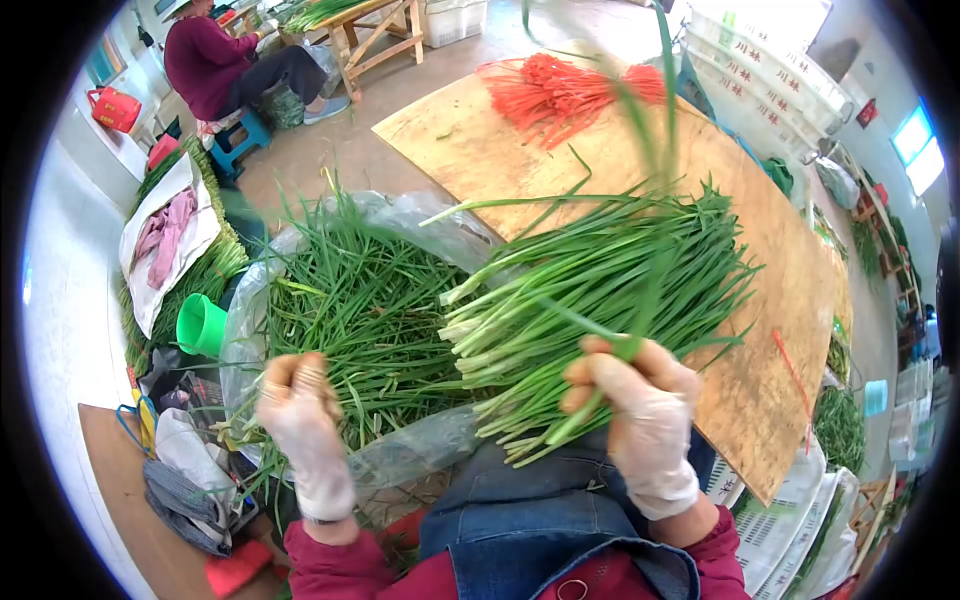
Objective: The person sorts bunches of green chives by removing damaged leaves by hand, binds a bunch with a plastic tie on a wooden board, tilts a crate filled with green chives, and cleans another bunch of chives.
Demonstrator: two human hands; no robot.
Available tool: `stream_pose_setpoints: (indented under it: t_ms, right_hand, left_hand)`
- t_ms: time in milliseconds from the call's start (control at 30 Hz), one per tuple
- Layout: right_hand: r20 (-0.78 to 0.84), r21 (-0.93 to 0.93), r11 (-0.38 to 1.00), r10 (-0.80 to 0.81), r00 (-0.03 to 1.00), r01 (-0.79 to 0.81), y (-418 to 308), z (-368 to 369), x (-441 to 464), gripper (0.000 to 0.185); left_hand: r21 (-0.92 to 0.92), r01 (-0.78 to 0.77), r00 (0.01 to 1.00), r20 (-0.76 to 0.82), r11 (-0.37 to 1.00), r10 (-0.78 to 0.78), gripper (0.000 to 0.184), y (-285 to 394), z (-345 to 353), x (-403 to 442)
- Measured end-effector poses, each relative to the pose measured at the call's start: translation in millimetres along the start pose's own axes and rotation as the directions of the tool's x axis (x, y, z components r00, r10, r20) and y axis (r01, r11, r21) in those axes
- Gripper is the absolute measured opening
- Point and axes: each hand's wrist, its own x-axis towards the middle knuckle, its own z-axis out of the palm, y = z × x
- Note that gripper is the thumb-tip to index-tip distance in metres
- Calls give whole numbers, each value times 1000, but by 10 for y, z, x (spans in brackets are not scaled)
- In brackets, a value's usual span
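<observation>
A large pile of long green leafy stalks (600, 290) lies on the wooden board, pale ends pointing left. Over its near edge, my right hand (640, 410), in a thin whitish glove, pinches a green stalk whose leaf rises blurred toward the top of the view. My left hand (305, 420), also gloved, is closed at the near left edge of a plastic-lined container (420, 455) full of loose green leaves (350, 310). Whatever its fingers hold, if anything, is too small to make out. Red ties (560, 90) lie in a heap at the board's far end.
The wooden board (770, 340) extends to the right, with one red strip (793, 380) on it. A green cup (202, 325) stands left of the container. Another person (215, 65) sits on a blue stool (238, 142) at the upper left. White crates (765, 80) are stacked at the upper right.
</observation>
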Motion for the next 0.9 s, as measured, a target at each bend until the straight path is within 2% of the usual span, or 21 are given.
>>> stream_pose_setpoints:
  t_ms: [33,67,100,133,167,200,233,300,333,400,433,533,600,667,733,767,833,900]
  right_hand:
    - [-54,25,999,-38,998,40,-20,-87,-39,20]
    - [-95,26,998,-57,994,60,-33,-161,-75,19]
    - [-122,78,994,-63,990,73,-17,-230,-109,19]
    - [-151,128,988,-68,986,87,7,-291,-144,18]
    - [-146,166,983,-58,988,83,46,-346,-157,19]
    - [-154,207,978,22,988,10,96,-362,-147,20]
    - [-156,248,967,99,983,-58,151,-377,-125,20]
    - [-120,336,922,246,962,-194,279,-431,-72,23]
    - [-59,401,885,282,958,-236,306,-452,-62,24]
    - [69,514,793,340,938,-326,321,-487,-55,25]
    - [94,536,784,313,945,-313,262,-482,-61,26]
    - [200,692,701,42,979,-172,54,-527,-102,29]
    - [233,782,614,-127,964,-108,-63,-570,-78,37]
    - [154,769,637,-117,981,-45,-127,-582,-66,36]
    - [60,657,751,38,997,-68,-61,-544,-43,35]
    - [100,534,837,82,992,-123,34,-554,-18,36]
    - [156,439,854,233,960,-279,191,-488,-24,35]
    - [196,381,838,339,920,-390,313,-428,-49,35]
  left_hand:
    - [282,-5,999,-44,960,18,12,-199,-167,232]
    - [494,-245,963,28,834,267,14,-306,-183,294]
    - [653,-453,865,156,607,477,17,-377,-178,341]
    - [739,-599,715,321,308,621,20,-427,-156,360]
    - [665,-593,784,351,453,512,26,-494,-80,276]
    - [575,-673,730,414,466,543,26,-437,76,187]
    - [479,-686,727,487,549,484,28,-399,223,118]
    - [409,-665,718,578,624,387,29,-400,499,17]
    - [375,-729,656,622,572,428,26,-360,625,-2]
    - [427,-761,611,725,488,318,21,-390,757,22]
    - [330,-794,564,713,510,417,15,-502,761,68]
    - [220,-807,554,604,548,573,10,-480,501,160]
    - [295,-743,660,474,601,583,8,-464,119,290]
    - [457,-496,869,267,738,417,9,-524,-383,484]
    - [769,-295,937,115,567,331,12,-591,-856,669]
    - [883,-283,925,149,374,349,15,-653,-952,678]
    - [972,-228,902,230,-50,365,20,-705,-952,681]
    - [811,-536,791,387,233,474,26,-671,-588,417]
